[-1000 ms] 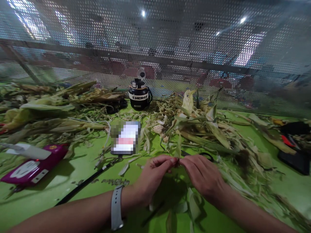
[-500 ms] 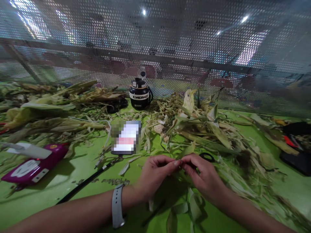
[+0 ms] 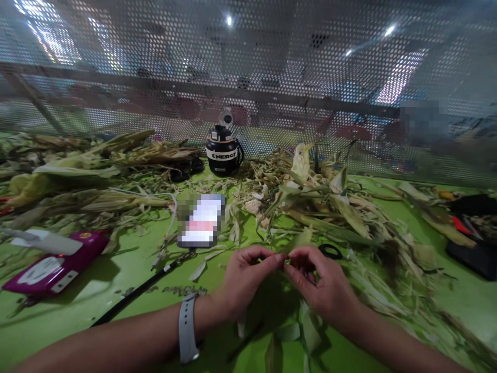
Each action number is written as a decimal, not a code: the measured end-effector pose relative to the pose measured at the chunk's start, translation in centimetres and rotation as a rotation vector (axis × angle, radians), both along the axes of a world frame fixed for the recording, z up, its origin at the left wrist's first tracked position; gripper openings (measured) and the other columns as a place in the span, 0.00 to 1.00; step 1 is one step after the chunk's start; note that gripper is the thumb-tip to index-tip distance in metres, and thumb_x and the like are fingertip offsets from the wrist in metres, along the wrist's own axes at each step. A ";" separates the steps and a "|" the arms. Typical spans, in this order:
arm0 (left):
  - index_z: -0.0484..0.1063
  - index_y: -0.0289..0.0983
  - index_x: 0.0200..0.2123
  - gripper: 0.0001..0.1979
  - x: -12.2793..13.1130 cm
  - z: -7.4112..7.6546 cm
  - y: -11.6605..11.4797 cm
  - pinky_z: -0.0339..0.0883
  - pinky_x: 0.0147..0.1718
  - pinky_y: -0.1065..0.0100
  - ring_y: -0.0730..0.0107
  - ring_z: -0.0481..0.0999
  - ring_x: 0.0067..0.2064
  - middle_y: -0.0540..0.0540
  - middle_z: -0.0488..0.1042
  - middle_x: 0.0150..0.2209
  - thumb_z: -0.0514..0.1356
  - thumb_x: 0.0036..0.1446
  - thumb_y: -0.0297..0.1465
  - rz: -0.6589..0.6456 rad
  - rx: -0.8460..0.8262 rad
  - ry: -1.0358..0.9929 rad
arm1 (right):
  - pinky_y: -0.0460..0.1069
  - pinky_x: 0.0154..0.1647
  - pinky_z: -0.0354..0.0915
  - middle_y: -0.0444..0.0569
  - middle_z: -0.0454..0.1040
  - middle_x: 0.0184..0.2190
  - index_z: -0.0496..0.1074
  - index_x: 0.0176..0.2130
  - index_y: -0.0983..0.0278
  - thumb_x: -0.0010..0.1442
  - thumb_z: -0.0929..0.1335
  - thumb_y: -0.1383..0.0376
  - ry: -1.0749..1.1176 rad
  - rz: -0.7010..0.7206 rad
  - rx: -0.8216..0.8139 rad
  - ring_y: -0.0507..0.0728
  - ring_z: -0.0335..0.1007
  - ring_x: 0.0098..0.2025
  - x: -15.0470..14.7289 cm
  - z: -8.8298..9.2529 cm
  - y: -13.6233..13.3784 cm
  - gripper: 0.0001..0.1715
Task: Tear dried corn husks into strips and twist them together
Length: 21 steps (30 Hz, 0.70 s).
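Observation:
My left hand, with a grey watch band on its wrist, pinches thumb against forefinger. Close by on the right, my right hand has its fingertips curled in a similar pinch. Between and just behind the fingertips shows a green strip of corn husk, held by both hands; its lower end is hidden by the fingers. Loose husk pieces lie on the green table below the hands. A black ring rests beside my right hand.
A phone lies ahead with a black strap. Left is a purple device with a cable. A black bottle stands before the perforated screen. Husk heaps spread right and left; a dark object lies far right.
The thumb of my right hand has shifted slightly down and left, and its fingers have parted a little. My left hand stays almost in place.

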<state>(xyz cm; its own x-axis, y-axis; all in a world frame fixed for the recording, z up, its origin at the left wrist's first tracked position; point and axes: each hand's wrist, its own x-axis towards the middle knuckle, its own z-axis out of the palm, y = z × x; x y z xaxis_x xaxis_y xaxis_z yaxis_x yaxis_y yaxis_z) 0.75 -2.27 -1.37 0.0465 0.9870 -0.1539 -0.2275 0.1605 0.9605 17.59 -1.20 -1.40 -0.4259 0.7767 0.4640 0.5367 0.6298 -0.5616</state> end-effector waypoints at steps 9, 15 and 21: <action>0.77 0.37 0.24 0.06 0.4 0.0 -0.6 0.62 0.38 0.70 0.70 0.71 0.34 0.48 0.76 0.27 0.67 0.44 0.34 -0.010 -0.096 -0.134 | 0.48 0.35 0.66 0.48 0.75 0.30 0.66 0.41 0.66 0.61 0.65 0.71 -0.273 0.037 0.588 0.54 0.72 0.32 0.3 -0.4 0.3 0.07; 0.77 0.36 0.26 0.07 0.4 -0.6 -0.4 0.62 0.39 0.70 0.70 0.71 0.35 0.48 0.76 0.29 0.68 0.43 0.32 -0.003 -0.148 -0.247 | 0.48 0.34 0.67 0.50 0.75 0.32 0.67 0.42 0.66 0.62 0.61 0.73 -0.250 0.069 0.502 0.54 0.71 0.32 0.4 -0.4 0.3 0.08; 0.76 0.36 0.29 0.09 0.6 -1.1 -0.3 0.62 0.34 0.73 0.74 0.72 0.32 0.49 0.76 0.28 0.68 0.40 0.28 -0.002 -0.256 -0.445 | 0.45 0.32 0.67 0.48 0.75 0.29 0.69 0.37 0.64 0.64 0.61 0.68 -0.112 0.015 0.240 0.53 0.72 0.30 0.0 -0.3 0.4 0.07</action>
<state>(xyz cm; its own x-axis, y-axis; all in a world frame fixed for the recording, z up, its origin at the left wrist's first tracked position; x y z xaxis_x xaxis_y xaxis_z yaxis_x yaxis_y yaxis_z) 1.31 -2.59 -2.49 0.1643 0.9202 -0.3553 -0.6050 0.3785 0.7005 17.58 -0.79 -1.65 -0.4959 0.6428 0.5838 0.5763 0.7465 -0.3324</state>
